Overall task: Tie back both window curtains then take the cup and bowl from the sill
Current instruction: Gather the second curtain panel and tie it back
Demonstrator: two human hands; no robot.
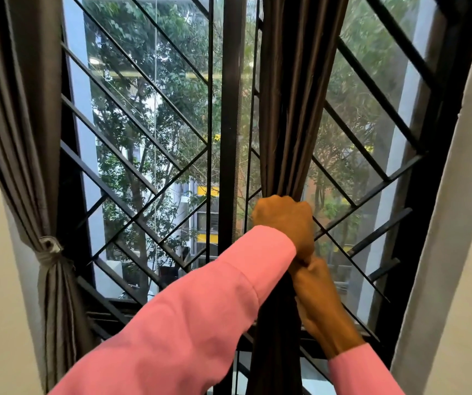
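The left curtain (pixel 15 132), grey-brown, hangs at the left of the window and is gathered by a pale tieback (pixel 49 249). The right curtain (pixel 294 104), dark brown, is bunched into a narrow column just right of the window's middle. My left hand (pixel 284 220) is closed around this bunch from the left, in a pink sleeve. My right hand (pixel 318 297) grips the same bunch just below the left one. No cup, bowl or sill is in sight.
Behind the curtains a black diagonal window grille (pixel 143 178) and a dark centre post (pixel 230 124) cover the glass, with trees and buildings outside. Pale walls (pixel 457 252) flank the window on both sides.
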